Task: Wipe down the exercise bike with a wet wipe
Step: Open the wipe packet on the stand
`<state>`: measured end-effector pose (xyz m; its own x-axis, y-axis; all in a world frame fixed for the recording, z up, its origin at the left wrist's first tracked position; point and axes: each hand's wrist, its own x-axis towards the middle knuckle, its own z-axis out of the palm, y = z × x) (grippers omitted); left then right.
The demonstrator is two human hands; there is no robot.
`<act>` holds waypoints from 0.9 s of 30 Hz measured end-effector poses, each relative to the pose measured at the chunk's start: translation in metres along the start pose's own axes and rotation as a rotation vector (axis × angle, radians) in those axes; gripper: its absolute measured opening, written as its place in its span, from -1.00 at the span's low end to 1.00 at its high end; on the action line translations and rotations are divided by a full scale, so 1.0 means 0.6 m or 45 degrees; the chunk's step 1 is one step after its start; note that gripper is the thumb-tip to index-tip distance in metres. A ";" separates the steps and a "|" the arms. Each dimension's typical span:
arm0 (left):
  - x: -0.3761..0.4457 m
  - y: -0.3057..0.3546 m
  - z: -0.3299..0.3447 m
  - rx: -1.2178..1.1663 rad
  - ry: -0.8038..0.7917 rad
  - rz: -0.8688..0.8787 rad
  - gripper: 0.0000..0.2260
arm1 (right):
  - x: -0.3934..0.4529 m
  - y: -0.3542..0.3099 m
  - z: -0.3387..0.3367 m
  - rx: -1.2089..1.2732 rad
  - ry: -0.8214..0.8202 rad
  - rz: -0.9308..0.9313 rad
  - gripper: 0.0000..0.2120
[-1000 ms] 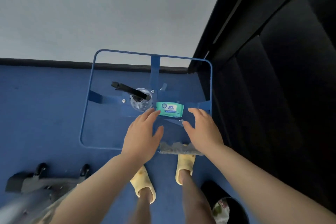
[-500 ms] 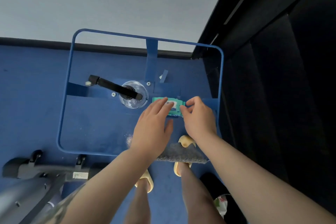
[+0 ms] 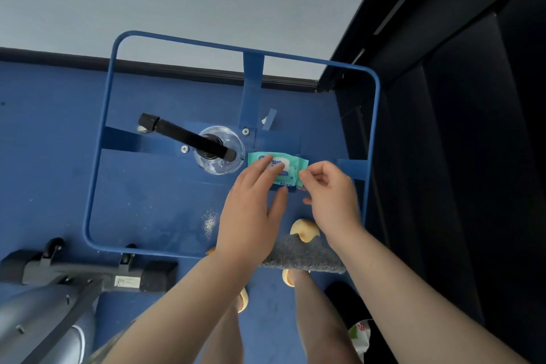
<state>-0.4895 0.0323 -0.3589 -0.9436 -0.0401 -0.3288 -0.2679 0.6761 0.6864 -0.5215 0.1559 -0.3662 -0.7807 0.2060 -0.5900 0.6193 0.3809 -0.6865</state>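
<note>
Nearest the camera, both forearms reached forward and down over a glass worktop (image 3: 97, 192) framed in blue tube, with a grey cloth (image 3: 304, 255) lying on its near edge between the wrists. The exercise bike (image 3: 68, 284) sat on the floor at about eight o'clock, only its base and a grey frame tube in view, well apart from the hands and not yet wiped.

The left hand (image 3: 251, 210) lay palm down, fingers extended and slightly spread, its fingertips pressing flat on the wet wipe packet (image 3: 288, 170); it gripped nothing. The right hand (image 3: 331, 195), at about three o'clock from the packet, was curled with thumb and forefinger drawn together at the packet's right edge, apparently pinching a flap or corner, though what exactly sat between the fingertips could not be made out.

The likely trouble lay in the peel. The packet was light on smooth glass, so if the left fingers pressed too weakly, the right hand's pull would probably drag the whole packet instead of opening it. A slide toward nine o'clock could knock the clear glass cup (image 3: 220, 151) just beside it, which held a black handle (image 3: 189, 137) leaning out toward ten o'clock and looked easy to tip. A hard tug might also draw out several wipes.
</note>
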 end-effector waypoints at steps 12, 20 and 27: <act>-0.028 0.081 -0.034 -0.508 0.509 -0.063 -0.82 | -0.089 -0.069 -0.039 0.426 -0.120 -0.199 -0.90; -0.031 0.081 -0.044 -0.485 0.554 -0.044 -0.93 | -0.094 -0.072 -0.042 0.320 -0.118 -0.263 -0.88; -0.023 0.079 -0.041 -0.310 0.508 -0.027 -0.94 | -0.098 -0.072 -0.036 0.216 -0.047 -0.261 -0.87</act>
<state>-0.4939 0.0470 -0.3058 -0.9259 -0.3638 -0.1019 -0.2806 0.4814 0.8304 -0.5045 0.1470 -0.2925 -0.8898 0.1058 -0.4440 0.4559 0.2542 -0.8530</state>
